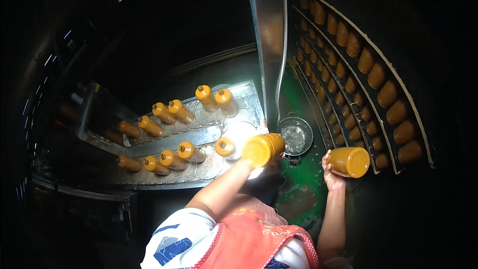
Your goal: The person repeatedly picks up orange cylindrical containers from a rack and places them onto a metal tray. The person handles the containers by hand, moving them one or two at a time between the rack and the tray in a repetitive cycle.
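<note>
A worker in a coral apron [239, 236] holds two bottles aloft, one per hand. The left hand [246, 165], its fingers mostly hidden, appears wrapped around an amber, round-based bottle [264, 150] just above the right end of a grey metal table [245, 128]. The right hand [330, 173] grips a second amber, cylindrical bottle [350, 162] by its side, thumb and fingers closed, near dark shelves [393, 67] lined with similar containers. Each bottle hangs on a single grip; smooth walls could let one slip to the green floor [298, 189]. A careless swing might strike the tall metal post [269, 45] by the table's right edge, or topple the amber bottle standing nearest that end [225, 147].
</note>
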